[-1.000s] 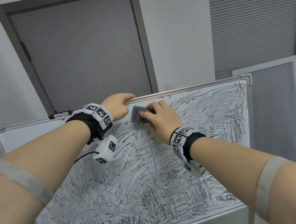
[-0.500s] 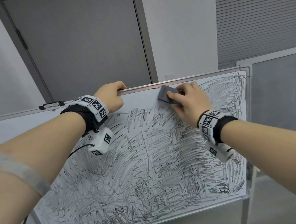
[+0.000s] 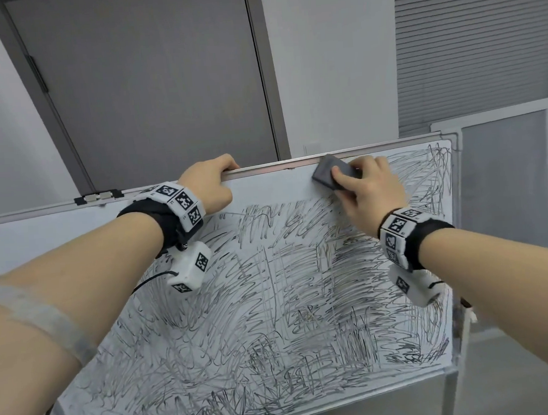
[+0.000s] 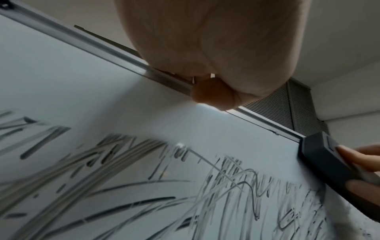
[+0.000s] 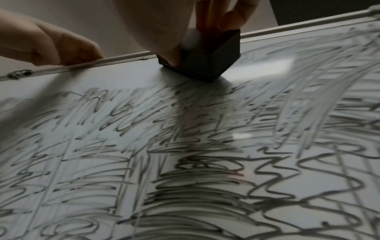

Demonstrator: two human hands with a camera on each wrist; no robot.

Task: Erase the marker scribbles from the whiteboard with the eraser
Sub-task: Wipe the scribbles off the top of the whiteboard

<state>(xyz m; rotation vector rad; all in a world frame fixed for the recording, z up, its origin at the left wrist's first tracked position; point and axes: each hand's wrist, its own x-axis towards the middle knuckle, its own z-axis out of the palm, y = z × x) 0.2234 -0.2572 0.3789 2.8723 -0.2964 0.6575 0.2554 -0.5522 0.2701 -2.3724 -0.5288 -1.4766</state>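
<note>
Whiteboard (image 3: pixel 265 188): one, tilted on a metal stand, its face covered with black marker scribbles (image 3: pixel 273 319) from the lower edge up to a wiped band under the top edge. That clean band runs from the upper left corner rightward as far as the eraser. Near the upper left corner one small metal clip (image 3: pixel 97 196) sits on the frame. The left hand (image 3: pixel 209 187) is curled over the top edge left of the middle, fingers hooked behind the frame and thumb pressed on the front. Right of it, one dark grey block eraser (image 3: pixel 328 172) lies flat on the board, touching the top edge; scribbles begin just below it and to its right, reaching the upper right corner. The right hand (image 3: pixel 369 192) grips the eraser, thumb on its near side and fingers over its back. Each wrist carries one band of black-and-white markers. Behind stands one grey door (image 3: pixel 146 86).
</note>
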